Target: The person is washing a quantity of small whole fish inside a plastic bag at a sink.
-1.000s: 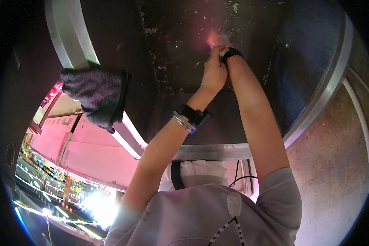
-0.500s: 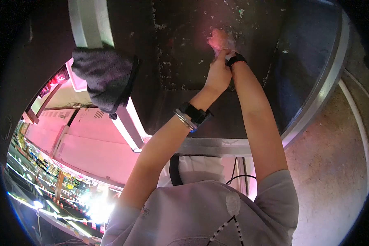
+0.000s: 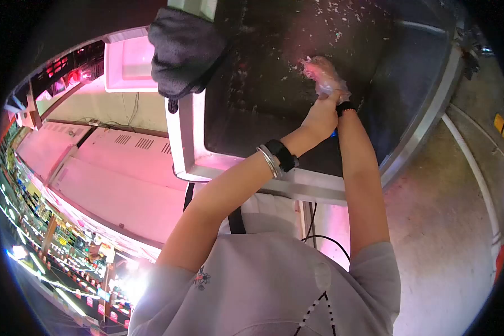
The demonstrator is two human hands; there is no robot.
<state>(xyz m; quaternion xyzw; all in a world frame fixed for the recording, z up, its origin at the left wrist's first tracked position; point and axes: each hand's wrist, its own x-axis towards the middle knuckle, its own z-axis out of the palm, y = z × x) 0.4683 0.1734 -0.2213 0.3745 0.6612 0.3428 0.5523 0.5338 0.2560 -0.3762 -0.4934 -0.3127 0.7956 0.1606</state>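
Observation:
My right hand point(image 3: 318, 71) is covered in clear, crinkled plastic that looks like a thin disposable glove point(image 3: 329, 88). It is over a dark, metal-edged tray point(image 3: 274, 126) with pale flecks scattered on its surface. Glare and blur make its fingers hard to read, and no object shows in it. At the right wrist, just above a black band point(image 3: 347, 106), my left hand point(image 3: 323, 115) closes on the plastic glove's cuff. A dark watch and silver bangle point(image 3: 279, 157) circle my left wrist.
A dark grey cloth point(image 3: 185, 50) hangs over the tray's left frame. Left of it are a white bin point(image 3: 130, 64) and pink-lit cabinets point(image 3: 123, 179). A pipe point(image 3: 470, 162) runs along the floor at right. A black cable point(image 3: 333, 241) hangs below the tray's front edge.
The view has swung left, so the tray and hands appear further right and lower. My left hand stays at the right wrist, on the plastic.

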